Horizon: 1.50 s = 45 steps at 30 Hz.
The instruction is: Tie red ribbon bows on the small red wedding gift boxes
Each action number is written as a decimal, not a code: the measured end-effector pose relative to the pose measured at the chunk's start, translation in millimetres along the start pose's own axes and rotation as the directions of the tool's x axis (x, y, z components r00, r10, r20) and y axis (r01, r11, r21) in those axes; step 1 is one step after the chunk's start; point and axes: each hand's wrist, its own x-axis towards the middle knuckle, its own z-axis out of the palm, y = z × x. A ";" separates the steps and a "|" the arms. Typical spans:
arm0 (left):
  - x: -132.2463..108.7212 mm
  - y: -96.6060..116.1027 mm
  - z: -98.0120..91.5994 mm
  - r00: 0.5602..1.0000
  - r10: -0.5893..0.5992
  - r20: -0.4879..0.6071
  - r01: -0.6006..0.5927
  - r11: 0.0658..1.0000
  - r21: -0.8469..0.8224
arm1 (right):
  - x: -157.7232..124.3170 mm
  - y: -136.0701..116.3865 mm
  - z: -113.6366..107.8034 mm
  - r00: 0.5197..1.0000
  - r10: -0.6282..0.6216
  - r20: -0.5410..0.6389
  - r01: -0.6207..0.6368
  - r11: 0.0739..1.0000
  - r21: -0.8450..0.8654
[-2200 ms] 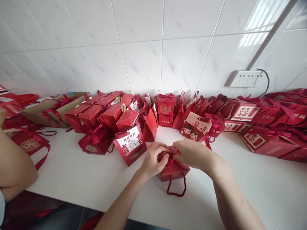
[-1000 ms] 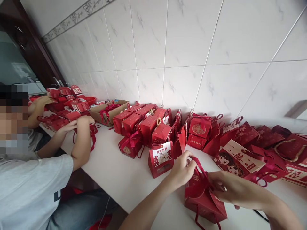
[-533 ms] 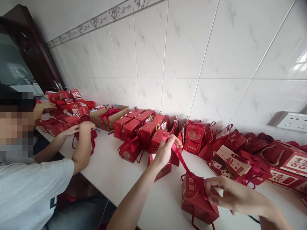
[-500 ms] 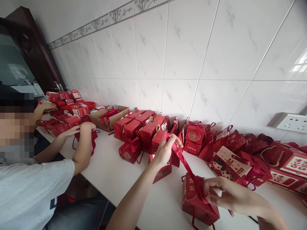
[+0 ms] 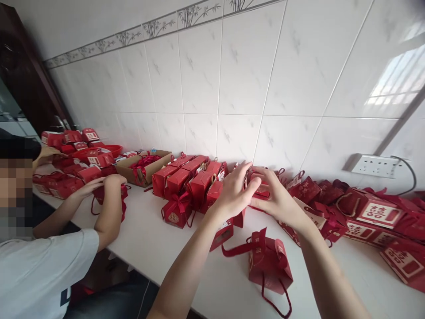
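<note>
Over the row of boxes by the wall, my left hand [image 5: 236, 189] has its fingers and thumb apart with nothing visibly held. My right hand [image 5: 277, 199] is beside it, fingers spread and bent, also with no visible hold. Red cardboard behind them shows between the two hands; whether any fingertip touches it I cannot tell. Nearer to me, a red gift box [image 5: 271, 266] stands on the white table, its cord handle hanging at the front. A dark red ribbon [image 5: 241, 249] lies loose across its top and trails left.
A bow-topped box [image 5: 177, 210] stands before a row of red boxes [image 5: 175, 179]. An open cardboard tray [image 5: 124, 170] holds red ribbons. At left a co-worker's arm [image 5: 111, 208] rests by a red box. More boxes [image 5: 378, 212] are stacked right, below a socket strip [image 5: 375, 166].
Both hands have let go of the ribbon and moved up towards the wall. The ribbon has dropped onto the box and table. The view has turned slightly right.
</note>
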 end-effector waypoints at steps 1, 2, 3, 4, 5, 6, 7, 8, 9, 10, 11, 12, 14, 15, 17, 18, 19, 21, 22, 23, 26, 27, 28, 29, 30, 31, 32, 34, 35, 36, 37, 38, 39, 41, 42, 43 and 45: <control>-5.8 -1.0 -3.1 0.998 0.028 0.058 -0.031 0.999 0.044 | -4.0 -1.4 -0.9 1.000 0.001 0.027 -0.001 1.000 0.008; -13.4 -4.5 -6.1 0.991 0.048 0.122 -0.057 0.996 0.066 | -11.8 -1.8 -2.9 0.998 0.025 0.064 -0.025 1.000 0.009; -22.4 -10.4 -8.3 0.980 0.058 0.188 -0.074 0.994 0.080 | -22.9 -1.2 -5.8 0.991 0.072 0.113 -0.072 0.997 -0.008; -32.3 -18.4 -9.0 0.966 0.047 0.253 -0.072 0.993 0.090 | -36.5 0.6 -9.1 0.975 0.144 0.169 -0.138 0.989 -0.047; -42.8 -27.7 -7.6 0.945 0.013 0.328 -0.048 0.994 0.100 | -51.6 3.2 -12.4 0.945 0.234 0.227 -0.217 0.971 -0.101; -53.3 -37.7 -3.7 0.912 -0.040 0.408 -0.008 0.993 0.114 | -67.4 6.5 -14.9 0.904 0.327 0.276 -0.293 0.943 -0.159; -63.3 -47.4 2.4 0.874 -0.103 0.475 0.041 0.990 0.138 | -83.1 9.8 -16.2 0.857 0.413 0.307 -0.359 0.908 -0.218; -72.4 -56.3 10.5 0.845 -0.163 0.509 0.095 0.983 0.157 | -98.0 12.9 -15.9 0.820 0.477 0.316 -0.405 0.874 -0.267; -80.2 -63.9 19.8 0.820 -0.220 0.528 0.155 0.974 0.165 | -111.5 15.4 -13.8 0.799 0.516 0.310 -0.430 0.850 -0.305; -86.4 -70.1 29.6 0.802 -0.268 0.533 0.212 0.963 0.166 | -123.4 17.1 -9.9 0.793 0.533 0.296 -0.440 0.836 -0.329; -91.0 -75.0 39.1 0.789 -0.306 0.533 0.263 0.952 0.157 | -133.2 18.0 -4.5 0.799 0.534 0.277 -0.437 0.832 -0.343; -93.8 -78.9 47.7 0.777 -0.333 0.535 0.304 0.941 0.146 | -141.0 18.1 1.9 0.812 0.526 0.255 -0.429 0.832 -0.352; -95.5 -85.1 60.5 0.758 -0.364 0.541 0.355 0.926 0.126 | -150.8 17.3 15.2 0.838 0.499 0.220 -0.402 0.838 -0.369; -94.9 -87.9 64.4 0.751 -0.373 0.545 0.370 0.921 0.120 | -153.3 16.9 20.7 0.849 0.487 0.204 -0.392 0.841 -0.373; -92.6 -93.3 67.1 0.739 -0.385 0.552 0.399 0.911 0.101 | -155.0 17.3 26.4 0.870 0.464 0.168 -0.391 0.855 -0.341; -91.3 -95.7 66.2 0.732 -0.389 0.559 0.413 0.906 0.090 | -154.9 18.6 26.3 0.880 0.451 0.150 -0.398 0.872 -0.286; -89.9 -97.9 64.0 0.724 -0.393 0.567 0.429 0.900 0.076 | -154.3 20.8 24.2 0.888 0.441 0.133 -0.412 0.889 -0.200; -86.8 -100.7 56.5 0.704 -0.393 0.591 0.468 0.883 0.031 | -152.6 28.2 16.4 0.887 0.458 0.067 -0.462 0.883 0.078; -84.9 -101.4 51.8 0.691 -0.389 0.609 0.492 0.871 -0.002 | -151.6 33.4 11.7 0.875 0.483 0.029 -0.476 0.850 0.227; -82.4 -101.5 46.7 0.680 -0.381 0.626 0.518 0.854 -0.042 | -150.4 39.3 7.2 0.857 0.515 -0.010 -0.478 0.803 0.355; -72.7 -99.6 32.6 0.677 -0.339 0.653 0.584 0.788 -0.197 | -144.8 57.4 -2.0 0.798 0.590 -0.124 -0.432 0.703 0.564; -68.9 -98.7 28.8 0.691 -0.326 0.645 0.596 0.762 -0.253 | -142.0 62.0 -3.5 0.787 0.597 -0.155 -0.409 0.693 0.594; -65.0 -97.8 25.9 0.709 -0.316 0.630 0.602 0.737 -0.308 | -138.7 65.3 -4.6 0.776 0.603 -0.183 -0.380 0.679 0.628; -61.1 -96.9 23.7 0.729 -0.309 0.610 0.603 0.712 -0.360 | -135.0 67.1 -5.4 0.767 0.608 -0.204 -0.350 0.664 0.661; -57.3 -96.0 22.5 0.748 -0.305 0.589 0.601 0.689 -0.406 | -131.0 67.5 -6.1 0.760 0.612 -0.218 -0.325 0.650 0.687; -53.7 -95.0 22.1 0.766 -0.302 0.568 0.595 0.668 -0.447 | -126.8 66.6 -6.9 0.757 0.614 -0.225 -0.306 0.637 0.708; -50.3 -93.8 22.7 0.781 -0.298 0.548 0.587 0.648 -0.484 | -122.6 64.8 -7.7 0.755 0.615 -0.226 -0.293 0.625 0.724; -44.1 -90.7 26.2 0.810 -0.283 0.514 0.566 0.610 -0.555 | -114.4 59.7 -9.4 0.756 0.617 -0.220 -0.282 0.609 0.741; -41.3 -88.6 29.1 0.823 -0.269 0.501 0.552 0.590 -0.589 | -110.6 57.1 -10.0 0.758 0.616 -0.216 -0.281 0.606 0.744; -38.8 -86.3 32.3 0.834 -0.252 0.491 0.538 0.568 -0.623 | -107.2 54.7 -10.5 0.760 0.614 -0.213 -0.281 0.607 0.743; -36.6 -83.9 35.9 0.843 -0.234 0.485 0.527 0.543 -0.654 | -104.3 52.7 -10.6 0.764 0.610 -0.211 -0.283 0.610 0.740; -34.5 -81.3 39.4 0.850 -0.218 0.480 0.518 0.517 -0.682 | -101.8 51.1 -10.5 0.767 0.606 -0.210 -0.286 0.616 0.734; -32.6 -78.7 42.7 0.857 -0.203 0.474 0.508 0.490 -0.708 | -99.7 49.9 -10.2 0.771 0.602 -0.210 -0.290 0.624 0.726; -29.1 -73.5 47.7 0.871 -0.178 0.458 0.487 0.442 -0.753 | -96.9 48.3 -9.3 0.777 0.593 -0.211 -0.301 0.644 0.703; -27.4 -70.9 49.2 0.879 -0.166 0.448 0.473 0.424 -0.772 | -95.9 47.7 -9.0 0.780 0.589 -0.211 -0.308 0.655 0.690; -25.7 -68.5 49.9 0.886 -0.152 0.438 0.460 0.409 -0.788 | -95.0 47.1 -8.9 0.784 0.584 -0.210 -0.315 0.667 0.676; -22.3 -64.2 49.5 0.900 -0.120 0.419 0.431 0.393 -0.812 | -93.1 45.2 -9.4 0.794 0.572 -0.206 -0.329 0.690 0.645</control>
